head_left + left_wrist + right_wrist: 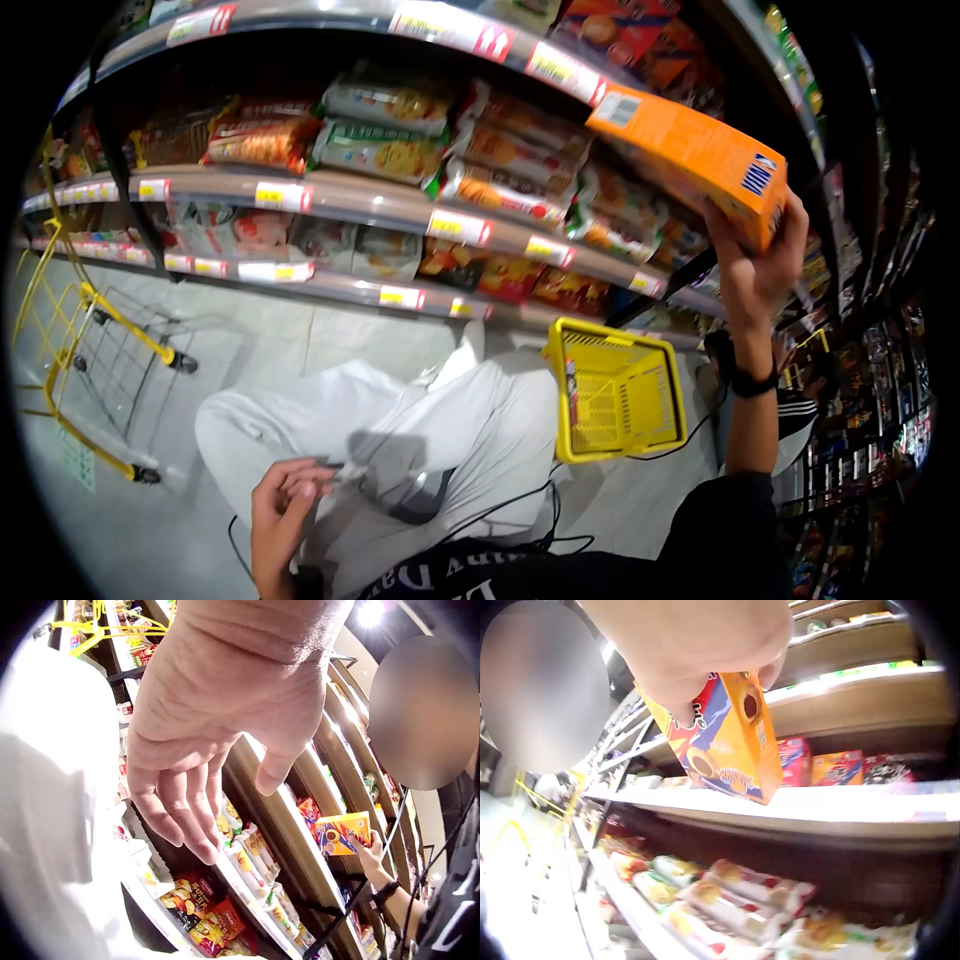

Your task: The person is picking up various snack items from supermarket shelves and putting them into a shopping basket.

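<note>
An orange snack box [690,150] is gripped at one end by my right hand [755,260], held up in front of the shelves. In the right wrist view, the box [727,742] shows pictures of round filled biscuits, and my thumb and fingers press its opposite sides. My left hand [288,510] hangs over my lap with its fingers loosely bent. The left wrist view shows that hand [225,712] holding nothing, its thumb apart from the fingers. From there the box [343,832] appears farther off, near an upper shelf.
Shelves of bagged snacks [380,150] stretch across the front, with price tags [460,226] along their edges. A yellow shopping basket [562,440] stands on the floor by my legs. To the left is a yellow-framed cart [130,325]. More boxes [838,769] sit on the shelf behind the held box.
</note>
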The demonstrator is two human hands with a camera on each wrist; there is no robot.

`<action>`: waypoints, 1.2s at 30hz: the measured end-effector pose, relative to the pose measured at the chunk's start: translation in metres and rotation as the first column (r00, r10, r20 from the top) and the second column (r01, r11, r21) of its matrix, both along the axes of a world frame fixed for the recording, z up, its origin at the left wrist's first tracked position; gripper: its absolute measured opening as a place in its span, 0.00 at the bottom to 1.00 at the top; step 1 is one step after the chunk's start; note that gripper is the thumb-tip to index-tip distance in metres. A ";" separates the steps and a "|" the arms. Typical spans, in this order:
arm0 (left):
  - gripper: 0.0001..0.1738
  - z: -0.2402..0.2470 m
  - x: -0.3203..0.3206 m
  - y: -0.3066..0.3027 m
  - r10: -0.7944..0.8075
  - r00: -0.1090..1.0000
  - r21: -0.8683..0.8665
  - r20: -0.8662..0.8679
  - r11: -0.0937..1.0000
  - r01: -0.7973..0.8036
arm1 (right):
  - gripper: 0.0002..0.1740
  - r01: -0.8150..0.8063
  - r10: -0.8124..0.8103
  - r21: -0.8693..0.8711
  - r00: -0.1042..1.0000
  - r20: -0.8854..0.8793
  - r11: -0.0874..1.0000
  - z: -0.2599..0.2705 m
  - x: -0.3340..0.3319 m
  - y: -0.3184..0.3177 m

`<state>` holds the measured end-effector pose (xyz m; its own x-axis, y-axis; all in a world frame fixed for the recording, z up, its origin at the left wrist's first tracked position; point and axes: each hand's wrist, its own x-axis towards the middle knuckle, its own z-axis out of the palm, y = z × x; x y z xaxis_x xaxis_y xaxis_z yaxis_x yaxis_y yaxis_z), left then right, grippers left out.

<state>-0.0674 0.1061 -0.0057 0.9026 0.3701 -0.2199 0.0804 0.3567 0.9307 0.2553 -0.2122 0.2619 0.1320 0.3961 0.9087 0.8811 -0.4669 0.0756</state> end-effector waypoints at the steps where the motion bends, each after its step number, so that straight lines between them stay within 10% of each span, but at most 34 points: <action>1: 0.19 0.002 0.001 -0.002 0.002 0.999 0.007 -0.048 1.000 -0.001 | 0.36 -0.040 0.040 0.007 0.993 -0.114 0.999 -0.016 -0.012 0.001; 4: 0.24 0.009 0.021 -0.009 -0.099 0.992 0.090 0.076 0.992 0.092 | 0.45 -0.210 0.152 -0.079 0.878 -0.454 0.975 -0.065 -0.061 0.008; 11: 0.47 0.020 0.031 -0.035 -0.230 0.971 0.244 0.059 0.947 0.209 | 0.38 -0.436 0.242 0.199 0.044 -0.969 0.878 -0.159 -0.115 0.063; 12: 0.48 0.012 0.032 -0.034 -0.235 0.969 0.252 0.070 0.944 0.211 | 0.37 -0.447 0.243 0.194 0.054 -0.969 0.873 -0.161 -0.115 0.066; 18: 0.26 0.031 0.033 -0.052 -0.299 0.946 -0.048 -0.128 0.954 0.296 | 0.34 -0.353 0.233 0.309 -0.242 -0.942 0.883 -0.196 -0.124 0.081; 36: 0.15 0.004 0.044 -0.050 -0.102 0.994 -0.187 -0.043 0.978 0.092 | 0.31 -0.282 0.228 0.372 -0.435 -0.871 0.884 -0.256 -0.142 0.083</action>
<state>-0.0231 0.0564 -0.0014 0.9178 0.2298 -0.3238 0.1698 0.5099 0.8433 0.1137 -0.1294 0.0061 0.6081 0.7507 -0.2581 -0.1865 -0.1810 -0.9656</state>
